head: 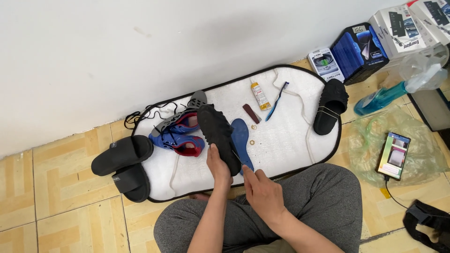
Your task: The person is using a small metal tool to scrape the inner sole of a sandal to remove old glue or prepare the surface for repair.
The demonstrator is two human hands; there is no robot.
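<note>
The person's left hand [219, 165] has its fingers clamped on the heel end of a black shoe [219, 137] held over the white mat [286, 140], while the right hand [262, 192], fingers together, seems to pinch something thin beside it, best worked slowly with the shoe kept steady.

I see a black shoe [218, 136] in my left hand [218, 165], over a blue insole [241, 140]. The other shoe [180, 133] is blue, grey and red. The mat [286, 140] is white with black edging; the slides [123, 161] are black, my trousers [323, 201] grey, and the floor tiles [61, 187] mottled yellow.
</note>
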